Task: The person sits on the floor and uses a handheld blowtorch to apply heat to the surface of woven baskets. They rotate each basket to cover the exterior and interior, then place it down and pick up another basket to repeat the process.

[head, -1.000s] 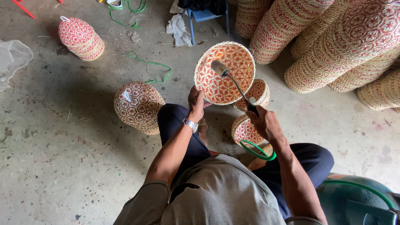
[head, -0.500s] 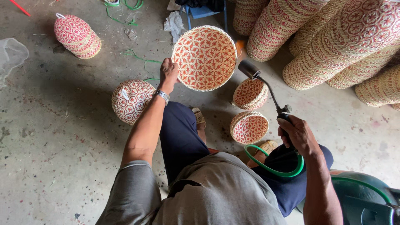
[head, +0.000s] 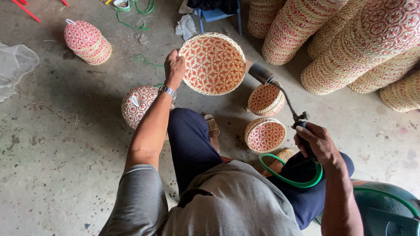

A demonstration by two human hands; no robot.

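Bare grey concrete floor (head: pixel 57 144), stacks of woven baskets (head: pixel 350 39) along the far side. The round red-and-cream woven basket (head: pixel 213 63) is held up, open side toward the camera (star-patterned weave). Left hand (head: pixel 175 67) clamps its rim; right hand (head: pixel 317 142) is wrapped tight around a black metal gas torch (head: pixel 280 89) just beside it.

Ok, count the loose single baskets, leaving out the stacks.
5: one in the left hand, basket; two by the torch, at and; one beside the left arm; one far left. Others may hide behind the legs.
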